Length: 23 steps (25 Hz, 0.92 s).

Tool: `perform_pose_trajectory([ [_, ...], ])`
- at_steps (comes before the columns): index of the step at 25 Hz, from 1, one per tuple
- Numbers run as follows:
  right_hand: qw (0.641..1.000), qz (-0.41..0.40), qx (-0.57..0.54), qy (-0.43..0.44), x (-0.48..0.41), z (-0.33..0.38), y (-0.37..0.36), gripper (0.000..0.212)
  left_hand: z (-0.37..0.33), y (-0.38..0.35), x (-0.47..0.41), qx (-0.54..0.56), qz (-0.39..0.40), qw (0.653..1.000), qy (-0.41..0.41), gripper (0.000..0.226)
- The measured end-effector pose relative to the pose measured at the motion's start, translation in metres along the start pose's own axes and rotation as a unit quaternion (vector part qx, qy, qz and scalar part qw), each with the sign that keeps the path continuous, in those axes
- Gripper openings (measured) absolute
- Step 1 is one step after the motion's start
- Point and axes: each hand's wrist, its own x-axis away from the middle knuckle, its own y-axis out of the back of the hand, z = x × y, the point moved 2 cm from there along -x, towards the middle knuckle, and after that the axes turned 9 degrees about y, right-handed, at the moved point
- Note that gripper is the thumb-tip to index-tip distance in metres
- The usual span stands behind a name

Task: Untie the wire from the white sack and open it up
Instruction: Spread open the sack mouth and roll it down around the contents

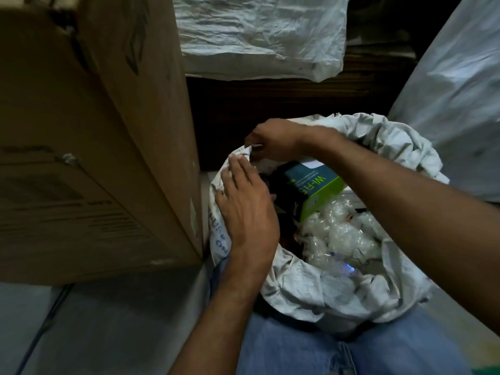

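Note:
The white woven sack (319, 290) stands on the floor between my knees, its mouth wide and its rim rolled outward. Inside lie a green and teal Wi-Fi box (313, 190) and clumps of clear plastic wrap (341, 231). My left hand (246, 209) lies over the sack's left rim with its fingers straight along the fabric. My right hand (273, 142) reaches across the mouth and pinches the far left edge of the rim. No wire shows in view.
A large cardboard box (89, 136) stands tight against the sack's left side. Another white sack (259, 33) lies on a dark wooden shelf behind, and a third (457, 85) leans at the right. My jeans (324, 350) are below, grey floor (94, 328) to the left.

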Motion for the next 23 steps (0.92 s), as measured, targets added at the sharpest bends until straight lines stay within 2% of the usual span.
perform_pose_trajectory([
  [3,0.99,-0.099,-0.097,-0.026,-0.005,-0.02,-0.003,0.024,0.002,-0.012,-0.04,0.023,0.022,0.998,0.054,0.077],
  [5,0.984,-0.155,-0.083,-0.022,0.016,-0.023,-0.021,0.037,0.021,-0.021,-0.063,0.114,0.031,0.99,0.08,0.052],
  [6,0.988,-0.148,-0.042,-0.008,0.028,-0.025,-0.032,0.045,0.031,-0.025,-0.071,0.209,0.047,0.971,0.106,0.04],
  [8,0.992,-0.121,0.028,0.015,0.042,-0.032,-0.046,0.055,0.05,-0.031,-0.079,0.397,0.114,0.897,0.16,0.031],
  [9,0.992,-0.117,0.045,0.015,0.041,-0.039,-0.046,0.054,0.055,-0.032,-0.08,0.442,0.148,0.868,0.168,0.031],
  [10,0.992,-0.117,0.049,0.014,0.033,-0.047,-0.042,0.051,0.057,-0.033,-0.081,0.441,0.176,0.865,0.161,0.033],
  [11,0.994,-0.102,0.031,0.014,0.021,-0.052,-0.036,0.049,0.057,-0.031,-0.082,0.4,0.194,0.886,0.131,0.038],
  [12,0.997,-0.074,-0.009,0.019,0.007,-0.059,-0.032,0.046,0.053,-0.027,-0.085,0.297,0.195,0.931,0.082,0.046],
  [13,0.997,-0.037,-0.069,0.018,-0.006,-0.068,-0.027,0.043,0.044,-0.024,-0.089,0.167,0.171,0.97,0.037,0.056],
  [14,0.99,0.009,-0.143,0.014,-0.017,-0.076,-0.024,0.037,0.031,-0.018,-0.092,0.064,0.13,0.989,-0.011,0.065],
  [15,0.978,0.044,-0.203,0.013,-0.027,-0.086,-0.023,0.03,0.016,-0.012,-0.099,0.008,0.101,0.994,-0.052,0.072],
  [17,0.966,0.048,-0.255,-0.013,-0.04,-0.104,-0.022,0.026,-0.012,-0.015,-0.118,-0.06,0.105,0.99,-0.073,0.081],
  [18,0.968,0.025,-0.246,-0.034,-0.041,-0.11,-0.019,0.029,-0.021,-0.021,-0.129,-0.092,0.109,0.988,-0.063,0.079],
  [20,0.983,-0.058,-0.15,-0.088,-0.03,-0.11,-0.021,0.031,-0.028,-0.03,-0.142,-0.121,0.095,0.987,-0.052,0.057],
  [21,0.986,-0.106,-0.075,-0.108,-0.014,-0.104,-0.029,0.033,-0.028,-0.033,-0.149,-0.109,0.089,0.989,-0.053,0.045],
  [23,0.978,-0.175,0.038,-0.104,0.026,-0.087,-0.047,0.05,-0.019,-0.038,-0.164,-0.042,0.124,0.99,-0.045,0.031],
])
